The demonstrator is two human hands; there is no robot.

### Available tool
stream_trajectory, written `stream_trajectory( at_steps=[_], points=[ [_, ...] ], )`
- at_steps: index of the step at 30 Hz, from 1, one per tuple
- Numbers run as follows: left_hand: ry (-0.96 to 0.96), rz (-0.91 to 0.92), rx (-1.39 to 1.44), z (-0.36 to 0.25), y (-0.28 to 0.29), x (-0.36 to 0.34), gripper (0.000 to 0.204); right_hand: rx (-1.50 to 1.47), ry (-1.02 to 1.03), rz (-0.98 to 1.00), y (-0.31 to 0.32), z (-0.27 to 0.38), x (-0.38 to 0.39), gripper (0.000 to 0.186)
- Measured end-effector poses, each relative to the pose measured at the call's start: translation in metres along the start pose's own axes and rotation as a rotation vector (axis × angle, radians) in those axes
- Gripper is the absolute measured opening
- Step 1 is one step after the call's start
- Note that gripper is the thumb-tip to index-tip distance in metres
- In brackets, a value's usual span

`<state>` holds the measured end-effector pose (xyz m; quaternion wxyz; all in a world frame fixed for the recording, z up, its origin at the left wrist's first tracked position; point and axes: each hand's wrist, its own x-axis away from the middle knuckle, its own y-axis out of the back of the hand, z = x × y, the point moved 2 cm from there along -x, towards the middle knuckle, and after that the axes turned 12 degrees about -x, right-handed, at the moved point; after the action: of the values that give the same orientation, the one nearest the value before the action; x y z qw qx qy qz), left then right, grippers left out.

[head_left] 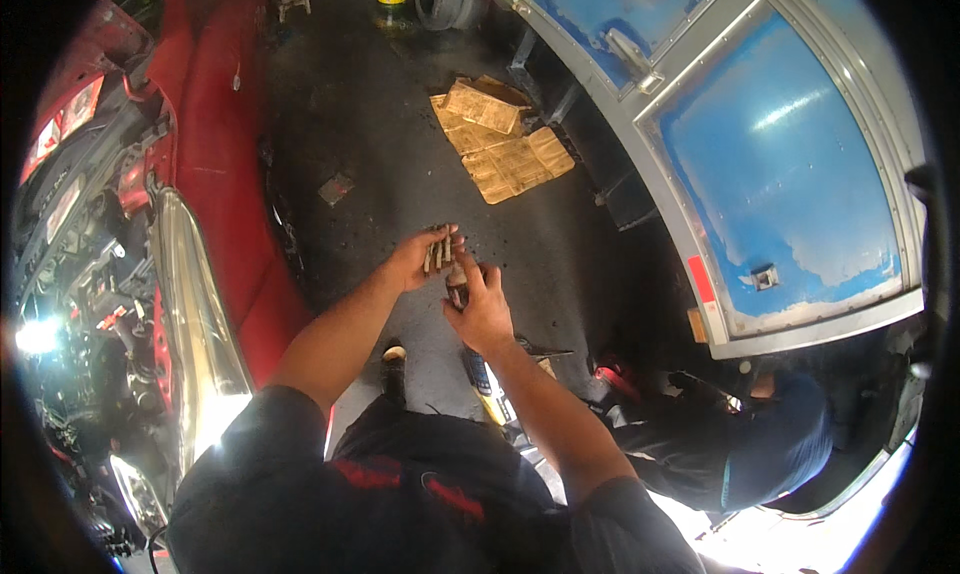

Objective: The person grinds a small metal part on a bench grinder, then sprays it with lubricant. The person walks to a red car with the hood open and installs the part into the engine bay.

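Head view — right grip [487,309] holds small dark object [458,294]; red-white label [76,116] illegible.

1. Before the left hand [408,264] and the right hand [487,312], there is open room above the dark grey floor [375,124].
2. On the left, a curved red car body panel [220,104] stops sideways passage.
3. On the right, a large blue panel with silver metal frame [780,164] limits the way.
4. Farther ahead, flattened brown cardboard [520,166] lies low.
5. At lower right, a dark-clothed co-worker [770,454] occupies the space.
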<state>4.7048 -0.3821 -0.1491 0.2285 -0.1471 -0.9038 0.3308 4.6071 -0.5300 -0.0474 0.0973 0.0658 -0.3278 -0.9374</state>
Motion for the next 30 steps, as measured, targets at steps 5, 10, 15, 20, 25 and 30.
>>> stream_trajectory(
  at_steps=[5, 10, 15, 20, 25, 30],
  points=[
    [-0.041, -0.056, -0.035, -0.058, 0.015, -0.046, 0.026, 0.117, -0.038, -0.023, -0.002, 0.022, -0.077, 0.079],
    [-0.041, -0.079, -0.003, -0.089, 0.029, -0.073, 0.031, 0.106, -0.003, -0.057, -0.002, 0.032, -0.113, 0.078],
    [-0.042, -0.084, 0.075, -0.107, 0.038, -0.094, 0.044, 0.139, -0.002, 0.038, -0.013, 0.033, -0.118, 0.076],
    [-0.012, -0.061, 0.192, -0.115, 0.046, -0.106, 0.063, 0.079, 0.006, -0.055, -0.015, 0.039, -0.123, 0.074],
    [0.020, -0.037, 0.186, -0.118, 0.052, -0.103, 0.064, -0.004, -0.009, -0.182, -0.014, 0.040, -0.131, 0.074],
    [0.077, 0.016, 0.087, -0.119, 0.055, -0.093, 0.059, 0.027, -0.061, -0.137, -0.025, 0.042, -0.130, 0.075]
  ],
)
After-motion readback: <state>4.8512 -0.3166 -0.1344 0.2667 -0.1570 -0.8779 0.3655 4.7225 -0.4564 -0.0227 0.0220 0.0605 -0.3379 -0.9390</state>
